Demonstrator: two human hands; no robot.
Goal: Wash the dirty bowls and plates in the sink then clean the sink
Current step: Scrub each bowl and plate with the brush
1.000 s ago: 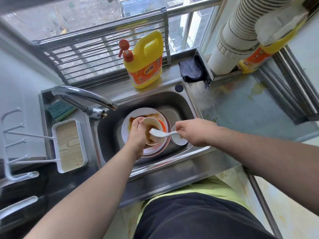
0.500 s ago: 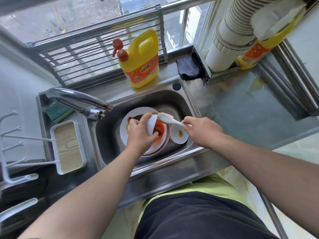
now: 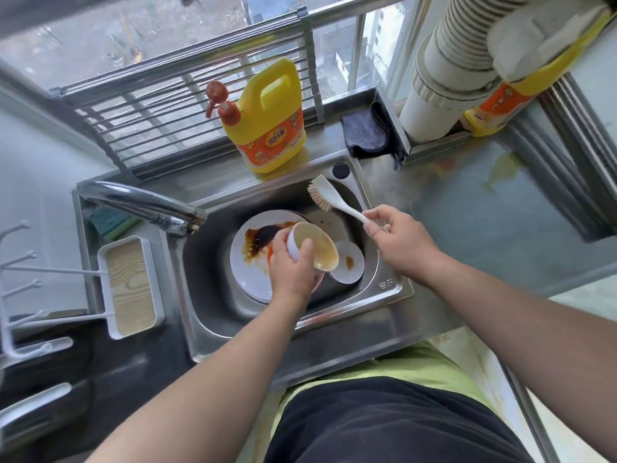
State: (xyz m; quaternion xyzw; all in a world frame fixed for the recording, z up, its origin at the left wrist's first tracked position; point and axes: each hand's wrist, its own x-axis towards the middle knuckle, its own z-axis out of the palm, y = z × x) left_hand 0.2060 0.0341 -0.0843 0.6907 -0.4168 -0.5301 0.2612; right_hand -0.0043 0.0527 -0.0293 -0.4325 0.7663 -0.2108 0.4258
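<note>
The left hand [image 3: 292,269] reaches from 7 o'clock over the sink [image 3: 213,295] and grips a small bowl [image 3: 315,245], thumb on its rim; the bowl is tilted, its stained inside facing 4 o'clock. The right hand [image 3: 399,238] comes from 4 o'clock and pinches the handle of the dish brush [image 3: 329,198]. Its long axis runs toward 10 o'clock, bristles at the far end, above the dirty plate [image 3: 250,262].

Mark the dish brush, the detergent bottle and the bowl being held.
dish brush [image 3: 329,199]: head view, on the white neck behind the bristles.
detergent bottle [image 3: 270,142]: head view, on the orange label.
bowl [image 3: 317,245]: head view, on the stained inside.
</note>
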